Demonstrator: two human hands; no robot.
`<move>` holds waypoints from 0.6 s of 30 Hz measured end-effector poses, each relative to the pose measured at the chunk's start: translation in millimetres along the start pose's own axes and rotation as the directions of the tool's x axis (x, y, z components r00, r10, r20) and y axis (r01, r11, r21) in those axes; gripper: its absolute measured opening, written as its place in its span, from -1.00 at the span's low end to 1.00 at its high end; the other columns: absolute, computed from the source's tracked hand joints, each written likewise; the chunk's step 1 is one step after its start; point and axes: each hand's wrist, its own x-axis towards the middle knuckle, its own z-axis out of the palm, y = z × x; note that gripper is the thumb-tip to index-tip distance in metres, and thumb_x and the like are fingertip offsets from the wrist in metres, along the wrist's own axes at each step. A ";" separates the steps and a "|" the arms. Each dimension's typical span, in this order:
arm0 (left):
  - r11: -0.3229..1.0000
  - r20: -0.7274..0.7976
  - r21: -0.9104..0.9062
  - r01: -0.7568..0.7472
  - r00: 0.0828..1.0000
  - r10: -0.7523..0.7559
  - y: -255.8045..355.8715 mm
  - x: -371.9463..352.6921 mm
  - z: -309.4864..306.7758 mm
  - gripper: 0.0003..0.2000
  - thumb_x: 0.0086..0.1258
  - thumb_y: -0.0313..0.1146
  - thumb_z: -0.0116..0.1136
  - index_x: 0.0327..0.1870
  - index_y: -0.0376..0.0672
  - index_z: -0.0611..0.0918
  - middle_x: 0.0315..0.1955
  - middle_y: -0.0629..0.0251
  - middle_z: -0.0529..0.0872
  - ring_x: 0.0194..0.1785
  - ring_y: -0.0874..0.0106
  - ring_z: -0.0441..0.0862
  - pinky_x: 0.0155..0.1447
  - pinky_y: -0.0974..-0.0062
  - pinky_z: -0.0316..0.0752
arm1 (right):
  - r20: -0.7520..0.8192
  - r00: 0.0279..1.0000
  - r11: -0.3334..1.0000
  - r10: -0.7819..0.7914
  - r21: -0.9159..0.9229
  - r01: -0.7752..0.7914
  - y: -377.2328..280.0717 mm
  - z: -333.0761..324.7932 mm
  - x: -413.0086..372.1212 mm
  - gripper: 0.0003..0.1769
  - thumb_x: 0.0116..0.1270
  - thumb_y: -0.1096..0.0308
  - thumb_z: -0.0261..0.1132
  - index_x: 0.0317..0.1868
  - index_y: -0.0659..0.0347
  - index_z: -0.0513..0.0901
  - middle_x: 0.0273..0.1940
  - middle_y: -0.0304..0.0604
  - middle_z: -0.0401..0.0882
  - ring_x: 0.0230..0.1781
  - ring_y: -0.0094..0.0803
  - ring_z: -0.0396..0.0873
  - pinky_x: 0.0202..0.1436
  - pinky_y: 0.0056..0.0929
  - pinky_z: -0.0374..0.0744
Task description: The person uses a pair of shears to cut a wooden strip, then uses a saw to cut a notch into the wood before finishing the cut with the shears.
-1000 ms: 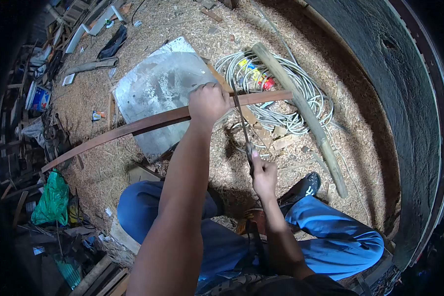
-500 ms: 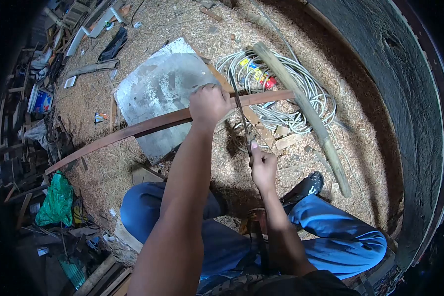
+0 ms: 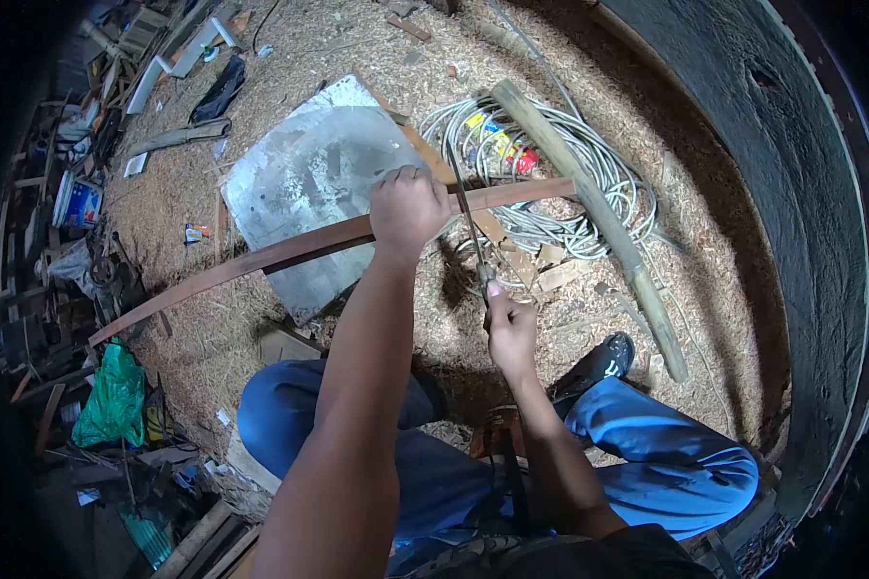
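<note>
My left hand (image 3: 409, 214) is closed around a long reddish-brown wooden strip (image 3: 309, 241), which runs from the lower left up to the right. Its right end overlaps a pale wooden pole (image 3: 589, 207). In my right hand (image 3: 512, 335) is the handle of a long-bladed knife (image 3: 471, 220), thumb laid along the top of the grip. The narrow dark blade points up and away, crossing the strip just right of my left fist. Behind my left hand a worn grey metal sheet (image 3: 309, 159) lies on the floor.
A coil of pale cable (image 3: 637, 198) lies under the pole, with small wood offcuts (image 3: 560, 275) nearby. A dark curved wall (image 3: 743, 164) stands at right. Scrap wood and a green plastic bag (image 3: 113, 396) crowd the left. Wood shavings cover the floor.
My right hand and the knife have shifted very slightly back toward me. My left hand keeps its hold, and the wooden strip stays almost in place.
</note>
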 end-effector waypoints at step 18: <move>0.999 -0.099 0.034 -0.026 0.995 0.029 -0.5 0.6 2.9 -0.80 0.21 -0.36 0.12 -0.58 -0.21 0.66 -0.55 0.13 0.69 -0.43 0.20 0.70 -0.25 0.25 0.61 | -0.011 0.998 0.998 0.058 0.026 -0.058 -0.3 -23.1 -58.3 -0.31 0.57 0.09 0.17 -0.73 0.31 0.31 -0.74 -0.38 0.17 -0.67 -0.62 0.10 -0.59 -0.39 0.08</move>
